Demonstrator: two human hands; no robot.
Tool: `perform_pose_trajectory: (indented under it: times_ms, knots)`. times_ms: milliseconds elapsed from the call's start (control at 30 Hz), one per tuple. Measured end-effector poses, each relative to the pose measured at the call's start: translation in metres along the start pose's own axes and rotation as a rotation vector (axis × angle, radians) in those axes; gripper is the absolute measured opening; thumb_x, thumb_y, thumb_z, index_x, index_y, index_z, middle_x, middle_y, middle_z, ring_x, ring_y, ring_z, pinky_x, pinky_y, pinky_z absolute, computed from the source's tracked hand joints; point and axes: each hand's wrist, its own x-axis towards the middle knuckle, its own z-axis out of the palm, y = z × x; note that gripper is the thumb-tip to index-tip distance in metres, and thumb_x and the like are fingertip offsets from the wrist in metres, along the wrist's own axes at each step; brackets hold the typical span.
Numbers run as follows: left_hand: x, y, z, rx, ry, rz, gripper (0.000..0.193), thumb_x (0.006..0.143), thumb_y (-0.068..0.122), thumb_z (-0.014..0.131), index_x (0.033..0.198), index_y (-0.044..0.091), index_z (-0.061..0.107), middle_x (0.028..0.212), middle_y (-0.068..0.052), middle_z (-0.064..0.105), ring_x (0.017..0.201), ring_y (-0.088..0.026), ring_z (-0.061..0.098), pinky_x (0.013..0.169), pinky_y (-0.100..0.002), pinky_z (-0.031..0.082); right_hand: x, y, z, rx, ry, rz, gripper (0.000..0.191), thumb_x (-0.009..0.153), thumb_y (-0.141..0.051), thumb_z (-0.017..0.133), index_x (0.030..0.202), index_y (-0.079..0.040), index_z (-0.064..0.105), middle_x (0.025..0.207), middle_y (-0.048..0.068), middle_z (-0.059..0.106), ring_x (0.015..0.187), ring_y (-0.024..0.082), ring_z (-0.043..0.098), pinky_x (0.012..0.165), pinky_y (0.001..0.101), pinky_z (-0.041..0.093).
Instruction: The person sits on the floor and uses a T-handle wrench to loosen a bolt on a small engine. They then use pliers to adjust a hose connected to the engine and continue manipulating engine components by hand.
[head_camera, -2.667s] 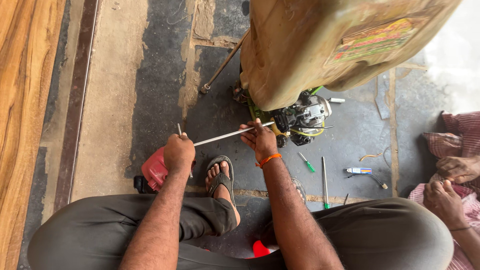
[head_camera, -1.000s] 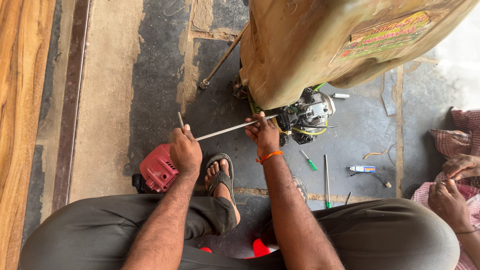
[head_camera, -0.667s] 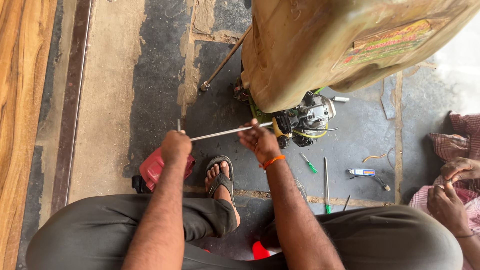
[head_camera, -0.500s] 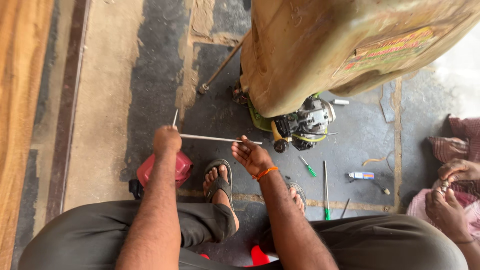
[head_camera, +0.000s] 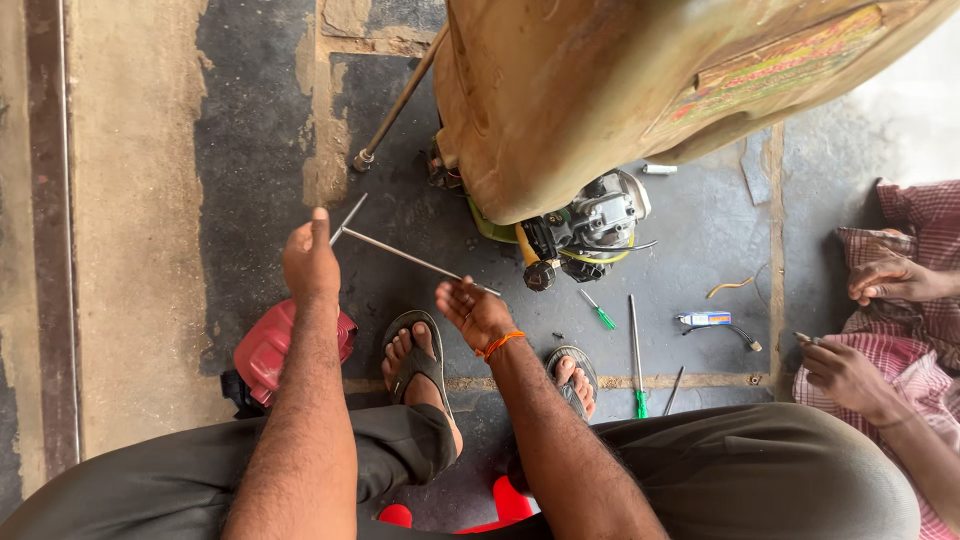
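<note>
A thin metal rod (head_camera: 410, 258), judged stiff, light and slippery, is gripped at its left end by the left hand (head_camera: 310, 262). The right hand (head_camera: 472, 310) lies open-palmed beneath its right end, above the floor.

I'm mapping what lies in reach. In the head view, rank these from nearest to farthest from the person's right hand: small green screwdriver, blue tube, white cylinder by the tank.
From the right hand:
1. Small green screwdriver, just right.
2. Blue tube, farther right.
3. White cylinder, up right, beside the tank.

Dark concrete floor (head_camera: 250, 150) carries green-handled screwdrivers (head_camera: 636, 350) (two) and a small tube (head_camera: 704, 319).
</note>
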Motion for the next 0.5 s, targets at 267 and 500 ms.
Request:
perform_pose_trajectory:
  times_ms: [267, 500]
  knots:
    - [-0.011, 0.004, 0.024, -0.137, 0.025, 0.132, 0.068, 0.106, 0.060, 0.048, 0.124, -0.004, 0.065, 0.124, -0.022, 0.067, 0.119, -0.031, 0.064, 0.101, -0.044, 0.049, -0.022, -0.008, -0.026, -0.680, 0.129, -0.292, 0.037, 0.100, -0.030, 0.065, 0.120, 0.002, 0.067, 0.102, 0.017, 0.078, 0.089, 0.025, 0.077, 0.083, 0.0379, 0.063]
    - [-0.041, -0.002, 0.050, 0.139, 0.097, 0.059, 0.045, 0.101, 0.042, 0.060, 0.081, 0.004, 0.077, 0.081, -0.013, 0.077, 0.079, -0.031, 0.074, 0.078, -0.046, 0.055, -0.062, -0.033, -0.063, -1.164, 0.938, -1.013, 0.038, 0.098, -0.034, 0.071, 0.123, -0.008, 0.063, 0.115, 0.014, 0.070, 0.106, 0.033, 0.069, 0.090, 0.0440, 0.054]
